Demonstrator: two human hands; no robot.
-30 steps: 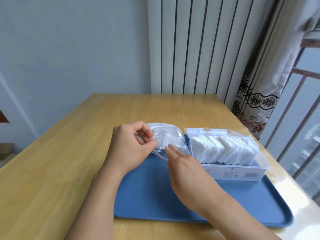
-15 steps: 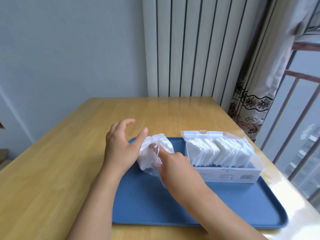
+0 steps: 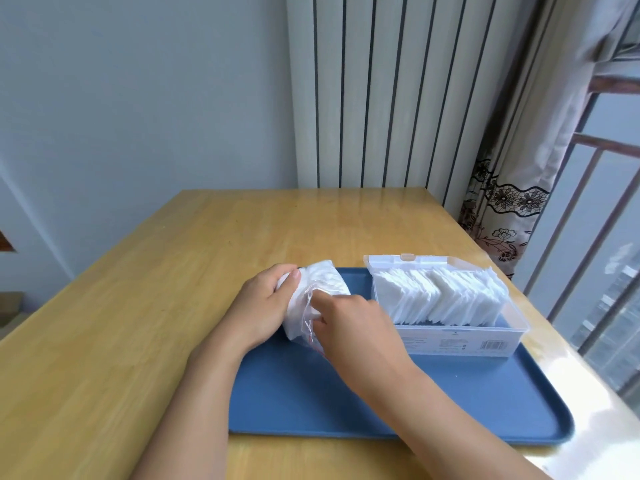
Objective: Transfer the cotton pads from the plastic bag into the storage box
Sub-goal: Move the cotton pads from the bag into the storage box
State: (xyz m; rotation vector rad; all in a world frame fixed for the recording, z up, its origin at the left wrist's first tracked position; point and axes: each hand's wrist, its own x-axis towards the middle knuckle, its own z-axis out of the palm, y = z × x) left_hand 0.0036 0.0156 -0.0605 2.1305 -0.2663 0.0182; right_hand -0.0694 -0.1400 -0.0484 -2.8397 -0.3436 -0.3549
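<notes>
While the left hand (image 3: 259,306) grips the plastic bag (image 3: 318,296), the right hand's (image 3: 349,327) fingers (image 3: 320,299) reach inside, their grasp hidden.

Worktop (image 3: 173,306): glossy wood. Tray (image 3: 450,403): matt blue plastic. Bag (image 3: 304,306): clear crinkled plastic. Box (image 3: 512,327): translucent plastic. Pads (image 3: 443,299): soft white cotton.

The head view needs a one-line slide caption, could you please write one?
Left hand grips the plastic bag of cotton pads while right hand reaches into it, beside the storage box.

Bright daylight from window (image 3: 609,237) at right, glare on table (image 3: 571,368) edge, wide-angle bending at sides.
</notes>
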